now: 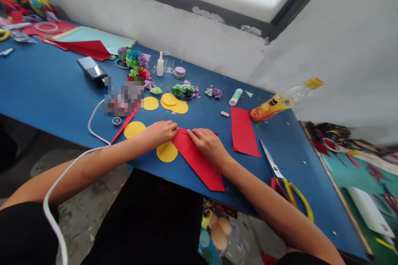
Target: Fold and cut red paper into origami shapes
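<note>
A red paper strip [203, 167] lies aslant at the front of the blue table, its far end turned over in a narrow fold. My left hand [166, 130] pinches the left end of that fold between closed fingers. At the other end, my right hand [207, 143] grips the fold with thumb and fingertips, its palm over the paper. One yellow paper circle [167, 152] lies partly beneath the red strip. Another yellow circle [134, 129] is partly covered by my left forearm. A second red paper piece [244, 132] rests flat to the right.
Scissors [276, 172] lie open near my right forearm. Beyond are a juice bottle [270, 107], a glue stick [236, 97], folded paper flowers [186, 90] and a small white bottle [160, 66]. A phone [91, 68] lies left; a white cable [93, 132] crosses my left arm.
</note>
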Demonstrator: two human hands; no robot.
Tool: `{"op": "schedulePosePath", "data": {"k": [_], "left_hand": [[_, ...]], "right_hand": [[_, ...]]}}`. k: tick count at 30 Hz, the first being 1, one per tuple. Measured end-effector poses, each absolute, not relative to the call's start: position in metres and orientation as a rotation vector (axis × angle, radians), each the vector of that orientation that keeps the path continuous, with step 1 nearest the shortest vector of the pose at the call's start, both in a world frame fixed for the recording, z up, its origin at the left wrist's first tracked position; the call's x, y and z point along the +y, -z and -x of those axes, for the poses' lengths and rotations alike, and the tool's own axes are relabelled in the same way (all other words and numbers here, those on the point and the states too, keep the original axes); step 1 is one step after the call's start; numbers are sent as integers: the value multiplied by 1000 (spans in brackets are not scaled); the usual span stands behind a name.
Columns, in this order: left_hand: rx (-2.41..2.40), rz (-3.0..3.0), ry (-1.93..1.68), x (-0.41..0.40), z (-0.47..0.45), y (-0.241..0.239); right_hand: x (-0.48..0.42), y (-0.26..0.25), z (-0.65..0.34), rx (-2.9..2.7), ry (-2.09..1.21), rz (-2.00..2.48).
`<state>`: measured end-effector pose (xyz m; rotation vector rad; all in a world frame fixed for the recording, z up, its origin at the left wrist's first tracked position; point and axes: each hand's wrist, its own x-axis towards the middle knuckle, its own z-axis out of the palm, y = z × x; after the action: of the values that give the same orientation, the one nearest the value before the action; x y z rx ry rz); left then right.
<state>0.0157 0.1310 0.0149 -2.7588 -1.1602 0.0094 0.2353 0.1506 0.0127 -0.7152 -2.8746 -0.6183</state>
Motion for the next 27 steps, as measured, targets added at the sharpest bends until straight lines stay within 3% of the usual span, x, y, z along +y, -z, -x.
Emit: {"op": "schedulePosePath", "data": {"k": [9, 17, 27], "left_hand": [[-1135, 2876, 290, 139, -5, 1], [-1618, 2987, 621, 162, 2, 6], [-1358, 2960, 445, 152, -7, -3]], "right_hand": [[159, -4, -237, -2729, 343, 782], [177, 12, -238, -2525, -142, 969], [171, 7, -238, -2667, 15, 771]]}}
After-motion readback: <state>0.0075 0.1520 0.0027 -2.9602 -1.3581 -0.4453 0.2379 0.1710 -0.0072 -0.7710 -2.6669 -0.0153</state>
